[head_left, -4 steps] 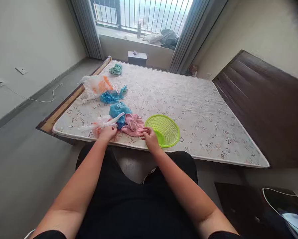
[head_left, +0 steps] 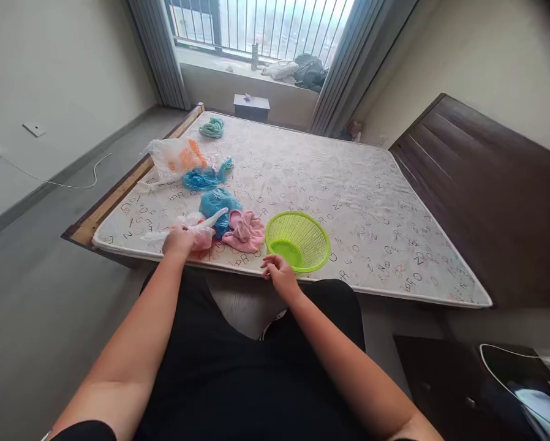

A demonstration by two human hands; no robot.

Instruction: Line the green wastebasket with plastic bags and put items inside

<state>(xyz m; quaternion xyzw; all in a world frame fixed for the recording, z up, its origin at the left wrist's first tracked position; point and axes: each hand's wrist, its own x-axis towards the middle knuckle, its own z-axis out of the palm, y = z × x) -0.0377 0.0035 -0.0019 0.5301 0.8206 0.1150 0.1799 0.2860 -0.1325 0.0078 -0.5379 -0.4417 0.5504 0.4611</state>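
Observation:
My left hand [head_left: 177, 241] is at the near left corner of the mattress, its curled fingers on a clear plastic bag [head_left: 204, 237] with reddish colour showing through. The fingertips are partly hidden by the hand. A twisted white end of the bag points right. My right hand [head_left: 277, 269] hovers at the near rim of a lime-green plastic basket [head_left: 318, 236], fingers loosely bent and apart, holding nothing. Between the hands lies a crumpled pink cloth [head_left: 245, 231]. Behind it sits a knotted blue plastic bag [head_left: 220, 201].
The patterned mattress [head_left: 348, 202] lies in a wooden frame with a dark headboard [head_left: 481, 184]. Farther back are another blue bag [head_left: 201, 179], a white-and-orange plastic bag [head_left: 176, 156] and a green cloth bundle [head_left: 212, 128]. A small bedside cabinet [head_left: 252, 107] stands below the window.
My left hand has moved left along the clear bag, uncovering its reddish right part. My right hand has drawn back slightly from the pink cloth towards me.

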